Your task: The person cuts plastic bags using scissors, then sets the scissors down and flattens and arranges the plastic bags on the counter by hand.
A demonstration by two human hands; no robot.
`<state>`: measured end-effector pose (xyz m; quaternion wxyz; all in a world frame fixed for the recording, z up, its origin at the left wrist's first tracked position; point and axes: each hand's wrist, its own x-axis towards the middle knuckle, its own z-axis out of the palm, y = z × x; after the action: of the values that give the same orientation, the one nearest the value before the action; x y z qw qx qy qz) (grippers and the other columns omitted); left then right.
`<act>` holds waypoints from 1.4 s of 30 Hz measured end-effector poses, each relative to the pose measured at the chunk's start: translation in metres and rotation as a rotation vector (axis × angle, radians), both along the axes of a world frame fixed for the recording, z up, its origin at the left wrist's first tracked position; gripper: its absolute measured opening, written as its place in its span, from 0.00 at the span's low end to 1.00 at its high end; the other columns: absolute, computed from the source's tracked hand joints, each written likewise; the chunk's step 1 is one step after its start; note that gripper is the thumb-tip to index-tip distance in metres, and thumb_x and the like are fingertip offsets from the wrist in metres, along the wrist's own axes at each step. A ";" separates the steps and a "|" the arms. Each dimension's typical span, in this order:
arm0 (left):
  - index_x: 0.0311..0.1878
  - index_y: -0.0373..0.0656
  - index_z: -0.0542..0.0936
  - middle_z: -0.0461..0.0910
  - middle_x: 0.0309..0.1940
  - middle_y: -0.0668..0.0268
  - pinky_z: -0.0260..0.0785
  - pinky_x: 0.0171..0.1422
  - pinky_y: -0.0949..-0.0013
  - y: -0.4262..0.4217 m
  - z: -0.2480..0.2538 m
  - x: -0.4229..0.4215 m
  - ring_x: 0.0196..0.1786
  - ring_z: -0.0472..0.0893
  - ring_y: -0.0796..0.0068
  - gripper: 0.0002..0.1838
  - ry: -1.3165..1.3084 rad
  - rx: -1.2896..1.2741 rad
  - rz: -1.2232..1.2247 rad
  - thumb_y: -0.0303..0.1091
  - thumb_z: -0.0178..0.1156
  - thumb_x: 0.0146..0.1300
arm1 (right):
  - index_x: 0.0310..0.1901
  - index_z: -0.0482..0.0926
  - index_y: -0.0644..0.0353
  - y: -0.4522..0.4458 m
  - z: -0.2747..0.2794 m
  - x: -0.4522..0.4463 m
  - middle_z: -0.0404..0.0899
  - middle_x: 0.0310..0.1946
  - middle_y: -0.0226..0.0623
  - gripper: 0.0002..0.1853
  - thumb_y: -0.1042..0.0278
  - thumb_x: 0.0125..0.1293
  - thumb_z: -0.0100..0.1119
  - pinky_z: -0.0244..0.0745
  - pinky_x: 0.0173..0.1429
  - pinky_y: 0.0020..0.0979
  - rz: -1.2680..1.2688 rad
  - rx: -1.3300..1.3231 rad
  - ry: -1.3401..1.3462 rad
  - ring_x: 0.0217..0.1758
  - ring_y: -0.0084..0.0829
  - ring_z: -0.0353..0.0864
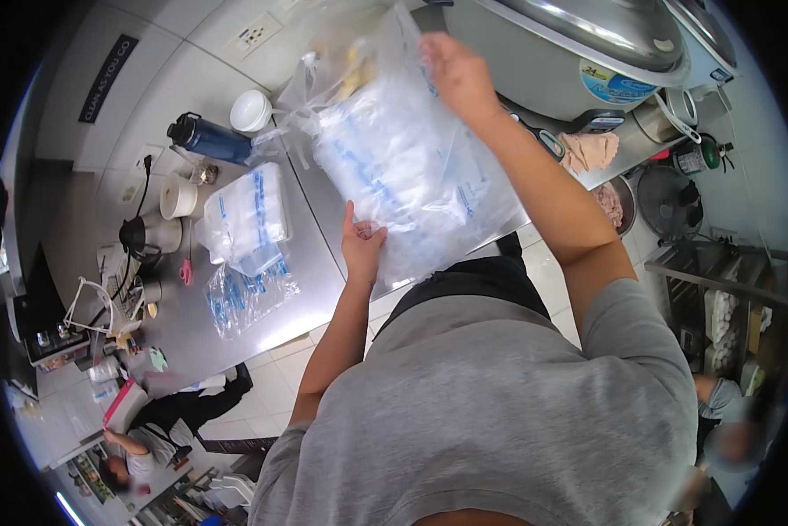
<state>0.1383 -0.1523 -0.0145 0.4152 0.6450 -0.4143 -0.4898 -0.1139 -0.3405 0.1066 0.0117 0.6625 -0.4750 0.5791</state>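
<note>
A large clear plastic bag (486, 206) with blue print spreads over the counter in front of me. Inside or beneath it shows a white bundle (368, 145) with blue print; I cannot tell which. My right hand (458, 77) pinches the bag's upper edge, its fingertips slightly blurred. At the bag's lower left edge is my left hand (363, 247), touching the plastic with two digits spread apart. Left of it lies a stack of white plastic bags (245, 210), with a crumpled clear wrapper (254, 298) below.
A large steel-lidded cooker (552, 61) stands at upper right, near a pinkish cloth-like piece (589, 151) and a bowl of pinkish food (609, 203). A blue bottle (210, 140), white bowls (251, 111) and pink scissors (186, 270) stand left. Other people are at lower left and right.
</note>
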 end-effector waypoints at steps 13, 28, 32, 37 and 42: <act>0.69 0.37 0.64 0.72 0.60 0.56 0.65 0.67 0.57 -0.038 -0.019 0.014 0.62 0.73 0.60 0.37 0.004 -0.345 -0.266 0.55 0.56 0.66 | 0.42 0.79 0.63 0.037 0.109 -0.032 0.80 0.37 0.30 0.09 0.66 0.71 0.54 0.73 0.50 0.25 0.730 0.811 -0.716 0.40 0.21 0.78; 0.72 0.39 0.58 0.79 0.49 0.56 0.71 0.59 0.60 -0.055 0.033 0.025 0.49 0.80 0.61 0.41 0.360 0.203 -0.054 0.40 0.66 0.59 | 0.48 0.74 0.63 0.010 -0.124 0.015 0.82 0.35 0.56 0.12 0.71 0.65 0.51 0.75 0.49 0.47 -0.145 0.704 0.135 0.44 0.55 0.81; 0.67 0.36 0.67 0.73 0.56 0.52 0.68 0.62 0.61 -0.044 0.008 0.022 0.56 0.76 0.60 0.36 -0.214 -0.031 0.024 0.28 0.67 0.54 | 0.48 0.75 0.63 0.021 -0.122 0.015 0.82 0.38 0.52 0.13 0.66 0.63 0.57 0.75 0.49 0.46 -0.424 0.452 0.197 0.44 0.52 0.81; 0.66 0.34 0.67 0.66 0.63 0.47 0.63 0.68 0.59 -0.028 -0.001 0.007 0.63 0.70 0.53 0.35 -0.278 -0.053 0.027 0.32 0.67 0.55 | 0.41 0.80 0.61 0.012 -0.117 0.002 0.80 0.43 0.48 0.13 0.61 0.61 0.63 0.72 0.52 0.46 -0.160 0.806 0.078 0.48 0.51 0.78; 0.68 0.32 0.66 0.58 0.72 0.44 0.53 0.75 0.58 -0.042 -0.015 0.002 0.73 0.60 0.46 0.37 -0.520 -0.160 -0.079 0.38 0.65 0.57 | 0.41 0.81 0.59 -0.016 -0.112 0.013 0.80 0.44 0.45 0.12 0.59 0.62 0.63 0.68 0.57 0.47 -0.195 0.630 0.165 0.56 0.50 0.73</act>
<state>0.1399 -0.1946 -0.0298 0.3252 0.6973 -0.5694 -0.2894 -0.1010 -0.3569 -0.0058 -0.0996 0.6296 -0.6891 0.3445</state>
